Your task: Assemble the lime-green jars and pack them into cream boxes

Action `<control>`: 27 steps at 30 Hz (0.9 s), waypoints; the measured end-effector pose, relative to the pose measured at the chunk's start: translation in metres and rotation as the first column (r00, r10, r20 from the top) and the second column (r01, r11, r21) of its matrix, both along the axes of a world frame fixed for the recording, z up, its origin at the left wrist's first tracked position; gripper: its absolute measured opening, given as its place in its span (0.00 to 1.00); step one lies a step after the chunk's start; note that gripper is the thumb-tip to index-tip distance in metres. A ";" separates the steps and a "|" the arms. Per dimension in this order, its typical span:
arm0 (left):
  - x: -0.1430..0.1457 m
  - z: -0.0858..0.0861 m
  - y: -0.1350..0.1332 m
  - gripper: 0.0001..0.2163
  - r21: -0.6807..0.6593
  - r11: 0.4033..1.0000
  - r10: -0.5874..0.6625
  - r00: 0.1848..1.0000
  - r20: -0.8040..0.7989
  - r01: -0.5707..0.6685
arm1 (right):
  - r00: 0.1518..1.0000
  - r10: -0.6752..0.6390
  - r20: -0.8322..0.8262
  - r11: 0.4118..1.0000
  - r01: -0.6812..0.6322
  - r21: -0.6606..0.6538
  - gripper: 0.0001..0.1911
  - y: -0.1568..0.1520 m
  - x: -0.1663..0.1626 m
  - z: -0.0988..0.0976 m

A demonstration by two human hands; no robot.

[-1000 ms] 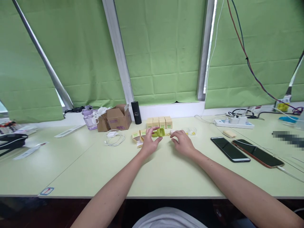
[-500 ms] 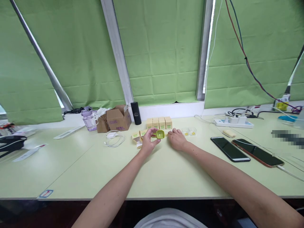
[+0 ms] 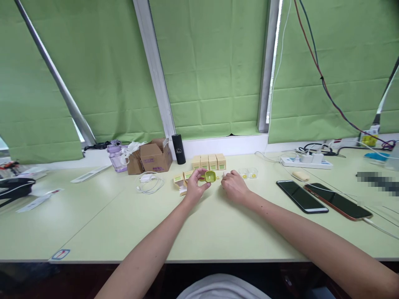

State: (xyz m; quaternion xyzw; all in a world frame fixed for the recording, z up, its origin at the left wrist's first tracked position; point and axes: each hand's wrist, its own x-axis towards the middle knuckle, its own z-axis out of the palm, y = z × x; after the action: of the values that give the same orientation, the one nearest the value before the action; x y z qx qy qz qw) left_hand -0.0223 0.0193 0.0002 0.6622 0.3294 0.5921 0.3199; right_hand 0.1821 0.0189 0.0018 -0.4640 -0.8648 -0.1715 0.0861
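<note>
At 12 o'clock, mid-desk: small lime-green rounded plastic case (image 3: 210, 176), pinched in left hand (image 3: 195, 187), just in front of yellow boxes (image 3: 208, 161).
Right hand (image 3: 233, 187) at case's 3 o'clock, near, fingers curled, contents hidden; long axis unreadable.

Four small boxes (image 3: 208, 161) in a row on the tabletop (image 3: 218, 224), near the window. Just before them, the left hand (image 3: 195, 187) with a little case (image 3: 210, 176) in its fingers (image 3: 199, 172). Right hand (image 3: 234, 187) just beside it, to the right. Left of the boxes, a tall can (image 3: 178, 148), then a cardboard box (image 3: 154, 155), then a bottle (image 3: 116, 156). Far right, two phones (image 3: 321, 197) flat side by side, a power strip (image 3: 307, 162) behind them.
</note>
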 end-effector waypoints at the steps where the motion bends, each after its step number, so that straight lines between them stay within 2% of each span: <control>1: 0.000 0.000 0.000 0.22 -0.002 1.000 0.004 1.000 -0.001 -0.004 | 1.000 0.009 -0.003 1.000 -0.009 -0.002 0.11 -0.005 -0.001 0.001; 5: 0.000 -0.003 0.003 0.22 -0.002 1.000 0.029 1.000 -0.001 -0.029 | 0.993 0.028 -0.117 0.999 -0.032 -0.031 0.13 -0.027 -0.005 0.004; 8: 0.000 -0.004 0.004 0.22 0.011 0.999 0.046 0.999 -0.013 -0.046 | 0.921 0.024 -0.389 0.992 -0.069 -0.101 0.15 -0.039 -0.008 0.005; 10: -0.001 -0.005 0.005 0.21 0.018 0.998 0.061 0.998 -0.030 -0.060 | 0.781 0.040 -0.623 0.960 -0.203 -0.192 0.15 -0.040 -0.007 0.004; 12: -0.001 -0.005 0.004 0.21 0.018 0.997 0.076 0.996 -0.043 -0.075 | 0.576 0.017 -0.817 0.881 -0.395 -0.260 0.11 -0.035 -0.005 0.003; 14: -0.001 -0.005 0.004 0.21 0.015 0.996 0.083 0.995 -0.053 -0.083 | 0.375 -0.067 -0.925 0.796 -0.539 -0.276 0.08 -0.027 -0.002 0.001; 17: -0.001 -0.006 0.004 0.21 0.012 0.997 0.077 0.995 -0.067 -0.077 | 0.149 -0.252 -0.956 0.729 -0.621 -0.289 0.14 -0.019 0.005 0.001; 20: 0.000 -0.007 0.004 0.21 0.012 0.997 0.072 0.994 -0.079 -0.071 | -0.024 -0.351 -0.936 0.712 -0.656 -0.250 0.19 -0.019 0.010 0.003; 23: 0.001 -0.008 0.004 0.21 0.013 0.998 0.070 0.993 -0.093 -0.069 | -0.105 -0.396 -0.912 0.699 -0.679 -0.226 0.20 -0.025 0.013 0.007; 27: 0.002 -0.008 0.003 0.21 0.006 0.998 0.070 0.992 -0.109 -0.069 | -0.137 -0.447 -0.884 0.673 -0.702 -0.232 0.22 -0.027 0.014 0.007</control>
State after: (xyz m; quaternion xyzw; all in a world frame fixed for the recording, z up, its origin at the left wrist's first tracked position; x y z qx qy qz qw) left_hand -0.0205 0.0221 -0.0083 0.6821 0.3685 0.5663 0.2797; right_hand 0.1963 -0.0078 0.0084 -0.3039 -0.5173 0.5984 0.5311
